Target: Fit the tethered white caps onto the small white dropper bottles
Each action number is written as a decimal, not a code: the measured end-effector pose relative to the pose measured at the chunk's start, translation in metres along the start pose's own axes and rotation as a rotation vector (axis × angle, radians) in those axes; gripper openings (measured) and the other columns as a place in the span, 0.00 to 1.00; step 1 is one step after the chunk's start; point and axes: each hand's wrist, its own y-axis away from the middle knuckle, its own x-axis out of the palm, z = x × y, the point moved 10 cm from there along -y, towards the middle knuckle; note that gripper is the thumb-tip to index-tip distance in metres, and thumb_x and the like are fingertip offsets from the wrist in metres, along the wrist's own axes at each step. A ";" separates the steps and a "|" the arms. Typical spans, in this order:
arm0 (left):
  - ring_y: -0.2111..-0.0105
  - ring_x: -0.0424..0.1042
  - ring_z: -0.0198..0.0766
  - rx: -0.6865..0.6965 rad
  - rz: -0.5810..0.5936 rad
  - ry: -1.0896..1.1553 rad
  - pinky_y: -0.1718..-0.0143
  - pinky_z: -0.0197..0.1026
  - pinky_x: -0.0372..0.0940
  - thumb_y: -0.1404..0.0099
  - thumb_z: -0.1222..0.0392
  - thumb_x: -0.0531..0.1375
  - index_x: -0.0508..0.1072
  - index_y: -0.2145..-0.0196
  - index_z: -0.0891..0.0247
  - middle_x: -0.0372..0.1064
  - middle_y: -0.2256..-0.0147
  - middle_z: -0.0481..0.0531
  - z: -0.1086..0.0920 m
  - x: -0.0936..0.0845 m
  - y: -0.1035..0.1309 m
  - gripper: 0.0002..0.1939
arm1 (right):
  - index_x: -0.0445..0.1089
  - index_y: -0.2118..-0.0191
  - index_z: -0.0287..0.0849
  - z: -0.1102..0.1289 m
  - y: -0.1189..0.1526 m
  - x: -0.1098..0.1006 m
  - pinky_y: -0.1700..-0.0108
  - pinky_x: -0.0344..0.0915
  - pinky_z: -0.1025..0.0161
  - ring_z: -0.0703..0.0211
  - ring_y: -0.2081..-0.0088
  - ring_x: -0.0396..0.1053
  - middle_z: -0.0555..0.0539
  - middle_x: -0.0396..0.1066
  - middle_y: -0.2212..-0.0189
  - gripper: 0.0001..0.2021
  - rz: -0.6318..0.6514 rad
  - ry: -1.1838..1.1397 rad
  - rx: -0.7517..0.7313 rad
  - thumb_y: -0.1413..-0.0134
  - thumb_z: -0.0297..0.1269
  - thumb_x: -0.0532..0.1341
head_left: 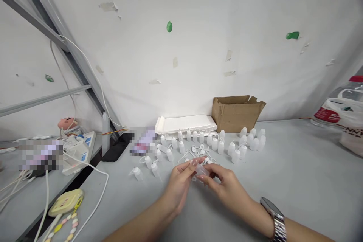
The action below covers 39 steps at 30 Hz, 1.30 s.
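Note:
A small translucent plastic bottle (202,170) is tilted between my two hands, above the grey table. My left hand (181,177) pinches its left end with thumb and fingers. From the other side, my right hand (224,181) closes its thumb and fingers on the right end. Just behind my fingers lies a loose pile of white caps with looped straps (202,150), partly hidden by my hands. Several small white bottles stand around it, such as a bottle with a strapped cap (138,174) at the left and a bottle (235,156) at the right.
An open cardboard box (236,115) and a stack of white flat packs (185,124) sit against the wall. To the left are a power strip (85,155), cables and a yellow case (66,202). A large red-labelled bottle (326,115) and a bag (351,136) stand at the right.

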 end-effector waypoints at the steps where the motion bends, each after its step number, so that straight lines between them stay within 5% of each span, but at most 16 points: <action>1: 0.50 0.64 0.49 0.004 0.015 0.006 0.47 0.49 0.52 0.42 0.52 0.61 0.77 0.63 0.66 0.73 0.58 0.58 -0.001 0.002 0.001 0.16 | 0.68 0.72 0.39 -0.001 0.000 0.002 0.70 0.56 0.62 0.61 0.75 0.59 0.51 0.63 0.80 0.10 0.019 -0.056 0.019 0.50 0.42 0.59; 6: 0.56 0.66 0.45 -0.024 0.088 0.041 0.54 0.44 0.58 0.43 0.52 0.62 0.78 0.69 0.66 0.71 0.56 0.57 -0.004 0.012 0.003 0.13 | 0.66 0.79 0.38 -0.007 0.000 0.027 0.75 0.55 0.66 0.68 0.81 0.57 0.52 0.62 0.83 0.15 0.290 -0.561 0.184 0.53 0.45 0.63; 9: 0.63 0.69 0.41 -0.093 0.110 0.073 0.57 0.41 0.60 0.43 0.53 0.62 0.78 0.66 0.67 0.73 0.67 0.54 0.001 0.013 0.002 0.14 | 0.67 0.79 0.36 -0.003 0.004 0.040 0.77 0.54 0.69 0.71 0.82 0.55 0.53 0.62 0.84 0.14 0.443 -0.860 0.274 0.53 0.41 0.65; 12: 0.62 0.69 0.42 -0.100 0.117 0.102 0.54 0.42 0.58 0.42 0.52 0.61 0.77 0.65 0.67 0.71 0.76 0.51 0.000 0.011 -0.002 0.15 | 0.70 0.75 0.33 -0.001 0.003 0.040 0.77 0.55 0.70 0.72 0.82 0.58 0.51 0.64 0.83 0.13 0.457 -0.964 0.279 0.51 0.40 0.64; 23: 0.57 0.67 0.44 -0.003 0.088 0.011 0.49 0.46 0.54 0.40 0.51 0.59 0.77 0.65 0.67 0.73 0.60 0.57 -0.012 0.005 -0.005 0.16 | 0.70 0.73 0.35 -0.014 -0.005 0.028 0.71 0.60 0.67 0.69 0.78 0.64 0.49 0.70 0.78 0.15 0.304 -0.823 0.250 0.52 0.45 0.64; 39: 0.54 0.68 0.45 0.054 -0.014 -0.065 0.47 0.47 0.54 0.42 0.52 0.60 0.78 0.65 0.65 0.74 0.58 0.57 -0.014 -0.006 -0.004 0.13 | 0.67 0.68 0.40 -0.010 -0.007 0.004 0.68 0.62 0.62 0.63 0.73 0.65 0.51 0.67 0.75 0.17 0.053 -0.378 0.102 0.55 0.50 0.64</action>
